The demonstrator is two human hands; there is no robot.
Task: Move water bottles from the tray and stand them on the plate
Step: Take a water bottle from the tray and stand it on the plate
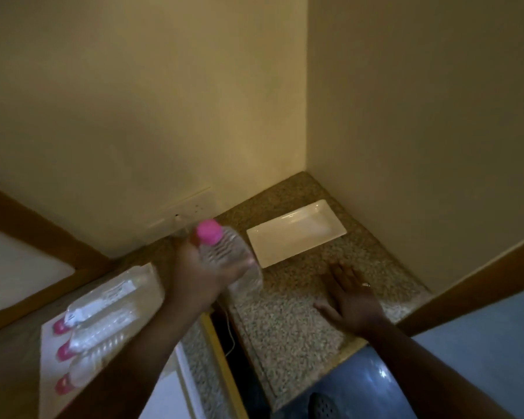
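My left hand (203,276) is shut on a clear water bottle (224,252) with a pink cap, held in the air and tilted, between the tray and the plate. The white rectangular plate (297,234) lies bare on the speckled granite counter near the wall corner. The white tray (52,358) sits at the lower left with three more pink-capped bottles (103,325) lying on their sides. My right hand (348,297) rests flat on the counter, fingers spread, a ring on one finger, just in front of the plate.
Yellow walls meet in a corner right behind the plate. A wall socket (182,216) sits low on the left wall. A dark gap with a white cable (229,337) splits the two counter sections. Wooden trim borders both sides.
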